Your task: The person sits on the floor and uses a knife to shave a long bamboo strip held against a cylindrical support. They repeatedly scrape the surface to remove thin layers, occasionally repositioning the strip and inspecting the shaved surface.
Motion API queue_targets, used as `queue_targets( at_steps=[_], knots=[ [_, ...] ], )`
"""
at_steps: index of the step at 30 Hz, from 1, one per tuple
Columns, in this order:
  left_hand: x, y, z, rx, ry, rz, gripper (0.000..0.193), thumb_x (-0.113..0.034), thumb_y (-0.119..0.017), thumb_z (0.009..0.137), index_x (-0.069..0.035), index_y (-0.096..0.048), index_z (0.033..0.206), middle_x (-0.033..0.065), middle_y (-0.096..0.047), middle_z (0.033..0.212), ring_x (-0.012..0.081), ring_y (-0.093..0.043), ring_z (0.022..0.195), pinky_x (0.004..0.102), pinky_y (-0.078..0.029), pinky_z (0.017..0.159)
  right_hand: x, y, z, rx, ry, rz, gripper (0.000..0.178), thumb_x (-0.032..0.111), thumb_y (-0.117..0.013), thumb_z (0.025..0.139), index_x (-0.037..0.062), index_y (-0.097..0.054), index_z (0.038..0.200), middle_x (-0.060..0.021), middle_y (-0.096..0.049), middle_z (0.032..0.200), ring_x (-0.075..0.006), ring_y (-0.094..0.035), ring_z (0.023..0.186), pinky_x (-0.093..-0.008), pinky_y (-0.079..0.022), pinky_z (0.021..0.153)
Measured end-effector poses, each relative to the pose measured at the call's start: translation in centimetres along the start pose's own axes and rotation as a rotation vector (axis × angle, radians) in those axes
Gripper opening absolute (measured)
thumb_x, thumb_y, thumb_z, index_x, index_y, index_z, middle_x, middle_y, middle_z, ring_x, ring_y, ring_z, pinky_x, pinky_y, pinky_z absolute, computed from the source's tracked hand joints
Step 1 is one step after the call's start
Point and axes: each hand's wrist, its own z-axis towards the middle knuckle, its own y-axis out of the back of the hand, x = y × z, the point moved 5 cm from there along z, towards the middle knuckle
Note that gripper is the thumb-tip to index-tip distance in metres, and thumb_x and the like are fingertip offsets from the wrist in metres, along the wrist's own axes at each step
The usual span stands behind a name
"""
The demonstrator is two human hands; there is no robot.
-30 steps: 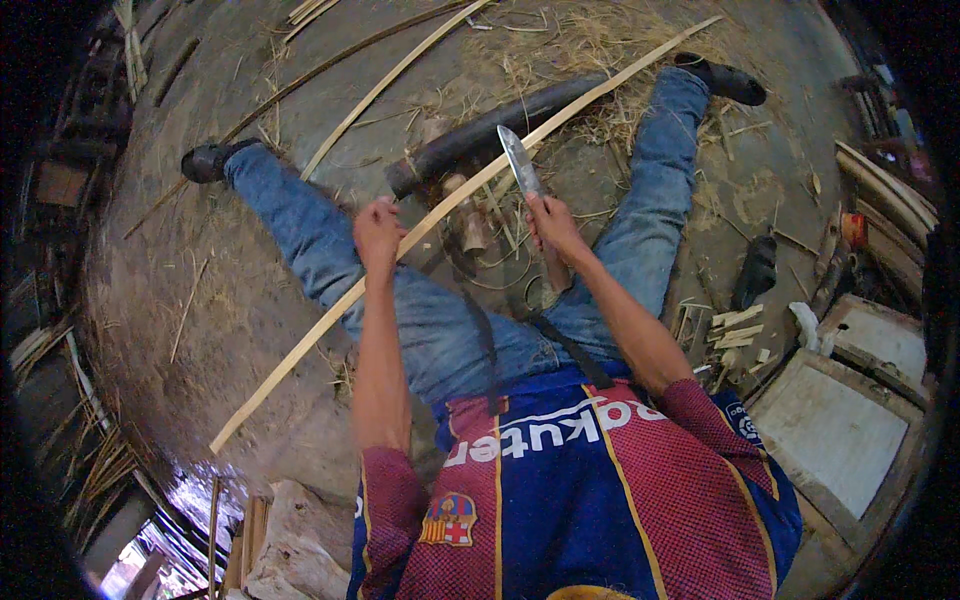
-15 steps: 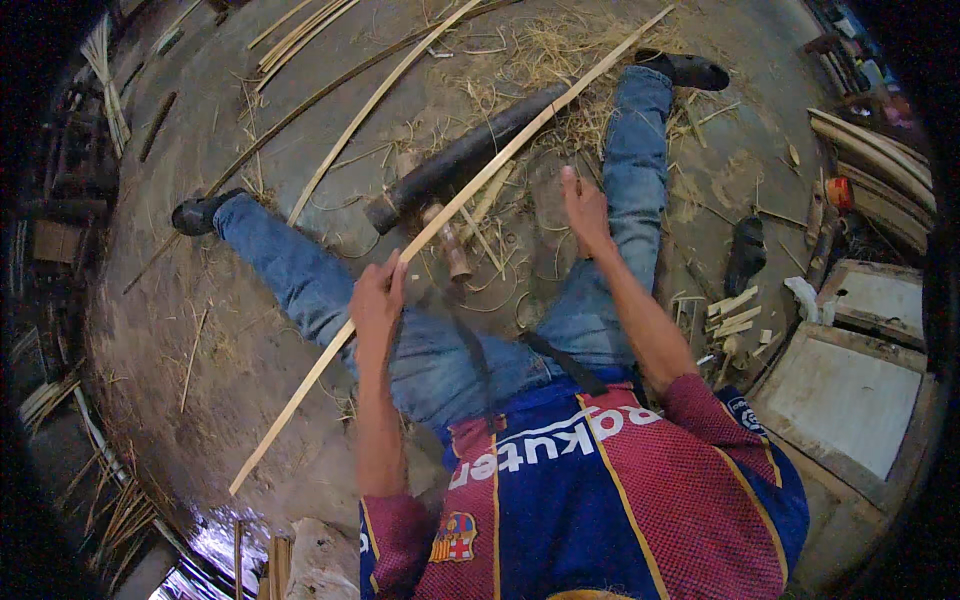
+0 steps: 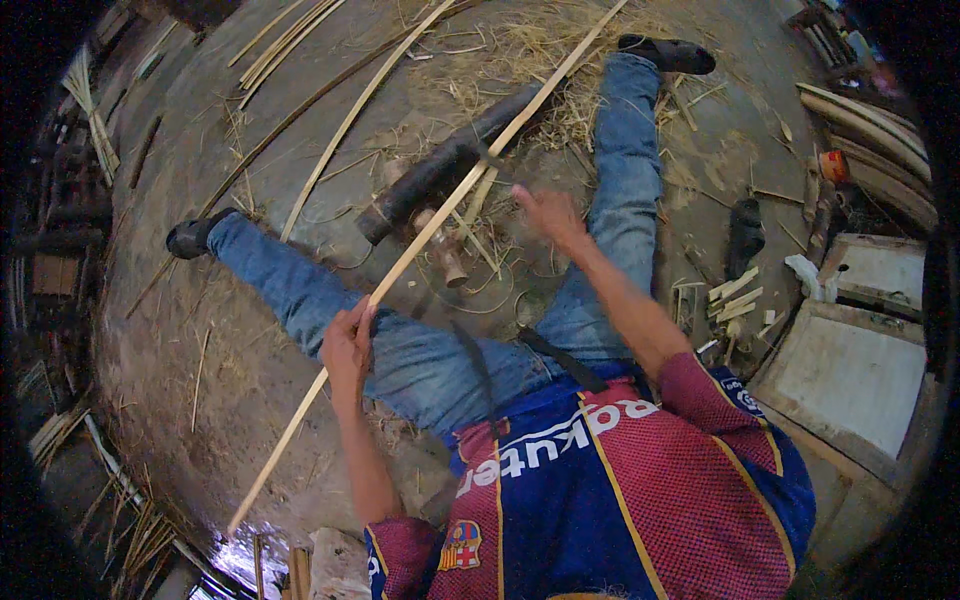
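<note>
A long, pale strip of split bamboo or wood slants across the view, from beside my left hip to beyond the dark log. My left hand is closed round its lower part, above my left thigh. The upper part passes over a dark, round log lying on the floor. My right hand is closed, thumb pointing toward the strip; what it grips is hidden and smeared. A small, dark, blade-like piece shows blurred at the strip. Under the log lies a shorter wooden piece.
My legs are spread on the floor. Thin shavings heap beyond the log. More long strips lie at the far left. To the right are cut sticks, a dark sheath-like object and a framed white panel.
My right hand has moved left toward the strip. My left hand has drawn back toward me and slightly left, and the strip has shifted with it.
</note>
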Motion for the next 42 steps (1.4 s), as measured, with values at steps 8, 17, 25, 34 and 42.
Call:
queue_targets(
  at_steps=[8, 17, 25, 34, 42],
  knots=[
    [4.7, 0.7, -2.3, -0.114, -0.092, -0.078, 0.028, -0.032, -0.063, 0.095, -0.014, -0.073, 0.115, 0.0139, -0.055, 0.072, 0.0282, -0.057, 0.068, 0.0389, -0.045, 0.065, 0.7, 1.1, 1.3, -0.138, 0.296, -0.079, 0.076, 0.068, -0.038, 0.095, -0.0010, -0.070, 0.092, -0.0270, -0.066, 0.079, -0.0480, -0.064, 0.085, -0.0546, -0.048, 0.080],
    [4.9, 1.1, -2.6, 0.168, 0.098, -0.273, 0.034, -0.031, -0.056, 0.100, -0.002, -0.074, 0.092, 0.0018, -0.054, 0.060, 0.0128, -0.048, 0.056, 0.0312, -0.039, 0.055, -5.9, 2.9, 6.8, -0.545, -0.175, 0.545, 0.070, 0.061, -0.046, 0.097, -0.0042, -0.060, 0.075, -0.0211, -0.058, 0.063, -0.0386, -0.056, 0.058, -0.0469, -0.045, 0.059],
    [6.0, -0.6, -2.0, 0.319, 0.201, -0.475, 0.040, -0.035, -0.057, 0.100, -0.001, -0.072, 0.085, -0.0023, -0.051, 0.058, 0.0059, -0.042, 0.053, 0.0262, -0.033, 0.050, 6.4, -3.0, -3.2, 0.148, 0.198, 0.072, 0.066, 0.065, -0.054, 0.091, 0.0009, -0.063, 0.077, -0.0211, -0.062, 0.068, -0.0400, -0.060, 0.066, -0.0493, -0.045, 0.062],
    [4.2, -0.4, -2.7, 0.157, 0.083, -0.335, 0.029, -0.025, -0.064, 0.095, 0.002, -0.070, 0.088, 0.0039, -0.054, 0.059, 0.0096, -0.049, 0.055, 0.0286, -0.039, 0.053, 12.3, -9.3, -10.8, 0.340, 0.637, -0.122, 0.067, 0.069, -0.049, 0.090, 0.0050, -0.068, 0.083, -0.0195, -0.067, 0.073, -0.0421, -0.067, 0.073, -0.0494, -0.055, 0.070],
    [3.7, -0.6, -2.1, 0.212, 0.163, -0.366, 0.028, -0.026, -0.067, 0.093, 0.001, -0.072, 0.088, 0.0020, -0.056, 0.060, 0.0079, -0.049, 0.054, 0.0275, -0.037, 0.051, -2.3, -1.6, 3.0, -0.091, 0.395, -0.354, 0.063, 0.064, -0.052, 0.092, 0.0034, -0.069, 0.088, -0.0173, -0.066, 0.072, -0.0366, -0.065, 0.068, -0.0492, -0.050, 0.064]
  ],
)
